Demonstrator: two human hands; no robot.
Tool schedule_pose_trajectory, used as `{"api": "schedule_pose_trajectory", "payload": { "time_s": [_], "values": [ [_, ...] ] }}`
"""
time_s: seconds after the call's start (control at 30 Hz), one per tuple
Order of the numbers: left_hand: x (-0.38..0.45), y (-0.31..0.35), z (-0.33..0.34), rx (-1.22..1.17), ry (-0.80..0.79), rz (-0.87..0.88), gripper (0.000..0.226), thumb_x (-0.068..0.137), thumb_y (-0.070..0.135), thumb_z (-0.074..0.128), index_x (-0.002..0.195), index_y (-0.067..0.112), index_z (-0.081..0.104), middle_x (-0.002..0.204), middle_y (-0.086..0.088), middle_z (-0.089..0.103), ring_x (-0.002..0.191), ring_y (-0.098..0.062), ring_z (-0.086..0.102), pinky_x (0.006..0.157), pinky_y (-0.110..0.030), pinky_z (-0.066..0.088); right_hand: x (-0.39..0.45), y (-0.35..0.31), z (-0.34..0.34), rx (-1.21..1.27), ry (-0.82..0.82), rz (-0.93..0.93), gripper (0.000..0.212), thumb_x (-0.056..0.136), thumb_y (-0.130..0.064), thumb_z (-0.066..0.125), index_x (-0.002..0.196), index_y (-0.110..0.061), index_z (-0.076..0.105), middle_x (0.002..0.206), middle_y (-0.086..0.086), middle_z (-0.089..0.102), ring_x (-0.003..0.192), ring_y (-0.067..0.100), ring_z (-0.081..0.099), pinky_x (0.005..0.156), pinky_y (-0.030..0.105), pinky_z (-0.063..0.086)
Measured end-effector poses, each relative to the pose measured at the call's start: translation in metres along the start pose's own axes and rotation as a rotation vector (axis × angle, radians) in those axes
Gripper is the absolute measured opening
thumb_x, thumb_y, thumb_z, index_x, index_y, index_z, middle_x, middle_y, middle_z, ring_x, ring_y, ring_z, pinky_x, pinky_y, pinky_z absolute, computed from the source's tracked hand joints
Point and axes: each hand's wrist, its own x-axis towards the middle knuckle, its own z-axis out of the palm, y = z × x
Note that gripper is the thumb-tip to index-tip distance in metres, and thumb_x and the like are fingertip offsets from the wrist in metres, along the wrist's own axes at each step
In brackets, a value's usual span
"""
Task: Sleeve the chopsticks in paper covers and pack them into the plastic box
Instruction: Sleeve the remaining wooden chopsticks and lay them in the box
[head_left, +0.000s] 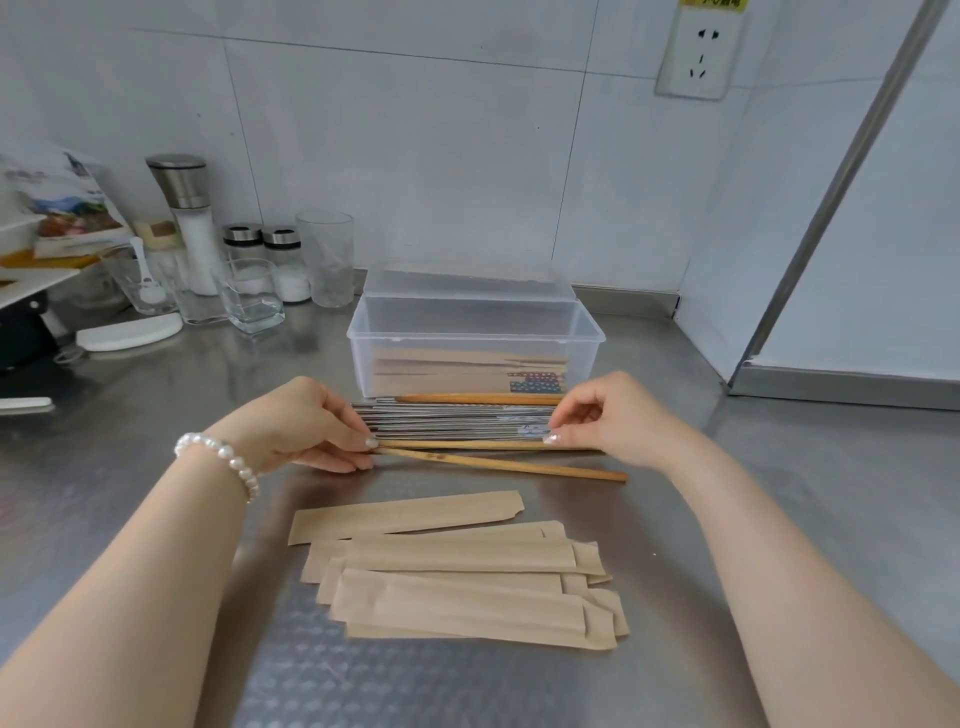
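A row of metal chopsticks (447, 422) lies on the steel counter, with wooden chopsticks (478, 399) behind it and a wooden pair (498, 457) in front. My left hand (306, 431) pinches the left tips of the front wooden pair. My right hand (618, 421) pinches the right end of one of them, near the metal ones. Several brown paper covers (457, 566) lie fanned out nearer to me. Behind the chopsticks stands the clear plastic box (363, 332), lid up, with sleeved chopsticks (441, 369) lying inside.
At the back left stand a salt grinder (189, 218), two shakers (270, 260), glasses (324, 257) and a square glass (249, 293). A white lid (130, 331) lies on the counter. A wall corner with a metal strip (831, 374) closes the right side.
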Motion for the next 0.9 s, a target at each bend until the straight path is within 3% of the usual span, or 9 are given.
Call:
{"api": "schedule_pose_trajectory", "payload": {
  "time_s": [0.13, 0.27, 0.37, 0.5, 0.57, 0.77, 0.9],
  "values": [
    [-0.004, 0.004, 0.004, 0.230, 0.091, 0.040, 0.011, 0.069, 0.007, 0.077, 0.076, 0.005, 0.068, 0.058, -0.009, 0.067, 0.050, -0.014, 0.064, 0.049, -0.021, 0.054, -0.005, -0.012, 0.004, -0.073, -0.136, -0.019, 0.014, 0.068, -0.017, 0.081, 0.066, -0.022, 0.068, 0.059, -0.006, 0.055, 0.058, 0.008, 0.048, 0.059, 0.023, 0.042],
    [-0.012, 0.013, 0.013, 0.325, 0.230, 0.316, 0.016, 0.062, 0.019, 0.082, 0.071, 0.013, 0.070, 0.057, -0.001, 0.064, 0.044, -0.006, 0.055, 0.046, -0.017, 0.048, -0.008, -0.018, 0.004, -0.102, -0.237, -0.033, 0.016, 0.067, -0.013, 0.082, 0.063, -0.022, 0.068, 0.053, -0.010, 0.054, 0.051, 0.001, 0.046, 0.055, 0.017, 0.039],
    [-0.023, 0.020, 0.035, 0.419, 0.051, 0.492, 0.020, 0.056, 0.025, 0.085, 0.067, 0.017, 0.072, 0.059, 0.003, 0.066, 0.053, -0.003, 0.056, 0.057, -0.020, 0.049, -0.009, -0.021, 0.006, -0.146, -0.323, -0.027, 0.017, 0.066, -0.014, 0.082, 0.067, -0.023, 0.068, 0.051, -0.012, 0.050, 0.051, 0.004, 0.046, 0.055, 0.019, 0.039],
    [-0.025, 0.017, 0.069, 0.756, -0.081, 0.593, 0.038, 0.056, 0.040, 0.083, 0.083, 0.016, 0.071, 0.076, 0.004, 0.065, 0.064, -0.002, 0.056, 0.060, -0.012, 0.044, -0.009, -0.023, 0.014, -0.186, -0.400, -0.023, 0.021, 0.067, -0.015, 0.081, 0.069, -0.023, 0.062, 0.054, -0.004, 0.048, 0.055, 0.014, 0.044, 0.057, 0.027, 0.038],
    [-0.024, 0.017, 0.079, 0.850, -0.123, 0.621, 0.044, 0.057, 0.045, 0.081, 0.089, 0.018, 0.069, 0.080, 0.005, 0.064, 0.068, -0.003, 0.056, 0.064, -0.016, 0.047, -0.008, -0.022, 0.015, -0.184, -0.400, -0.015, 0.021, 0.068, -0.016, 0.081, 0.071, -0.024, 0.061, 0.055, -0.002, 0.048, 0.056, 0.015, 0.044, 0.058, 0.028, 0.039],
    [-0.031, 0.019, 0.083, 0.950, -0.069, 0.713, 0.027, 0.064, 0.028, 0.070, 0.091, 0.021, 0.070, 0.082, 0.006, 0.066, 0.075, -0.009, 0.059, 0.071, -0.025, 0.050, -0.008, -0.020, 0.013, -0.205, -0.368, 0.005, 0.018, 0.070, -0.026, 0.080, 0.069, -0.024, 0.063, 0.056, -0.006, 0.049, 0.055, 0.012, 0.044, 0.059, 0.029, 0.040],
    [-0.031, 0.017, 0.084, 1.034, -0.016, 0.792, 0.025, 0.063, 0.026, 0.056, 0.083, 0.020, 0.070, 0.076, 0.004, 0.067, 0.070, -0.015, 0.057, 0.067, -0.028, 0.049, -0.008, -0.023, 0.014, -0.206, -0.370, -0.002, 0.016, 0.071, -0.031, 0.079, 0.075, -0.025, 0.064, 0.057, -0.008, 0.049, 0.055, 0.010, 0.045, 0.059, 0.029, 0.040]
  ]
}}
